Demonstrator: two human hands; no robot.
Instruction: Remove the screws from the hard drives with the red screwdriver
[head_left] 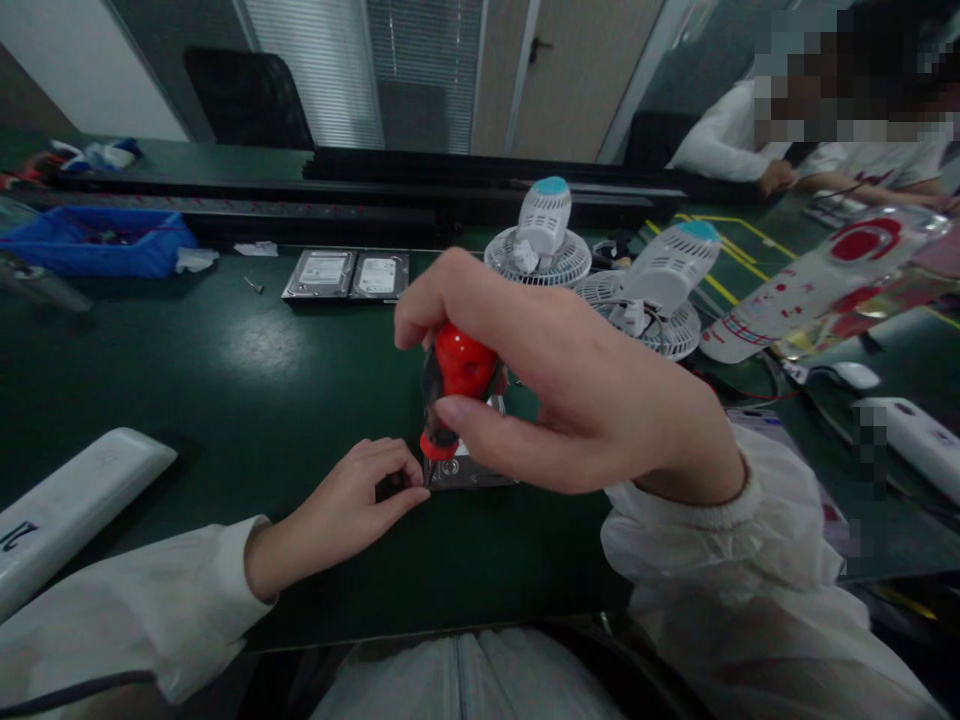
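Note:
My right hand (570, 390) is closed around the red handle of a screwdriver (456, 385), which stands upright with its tip down on a hard drive (469, 470) lying on the dark green table (225, 400). The hand hides most of that drive. My left hand (360, 505) rests on the table just left of the drive, its fingers pinched together at the drive's front left corner beside the screwdriver tip. What the pinch holds is too small to make out. Both arms wear white sleeves.
Two more hard drives (346, 274) lie side by side further back. Two small white fans (600, 270) stand behind my right hand. A blue bin (90, 240) sits far left, a white bar (67, 505) near left. Another person's arms (780, 175) work at back right.

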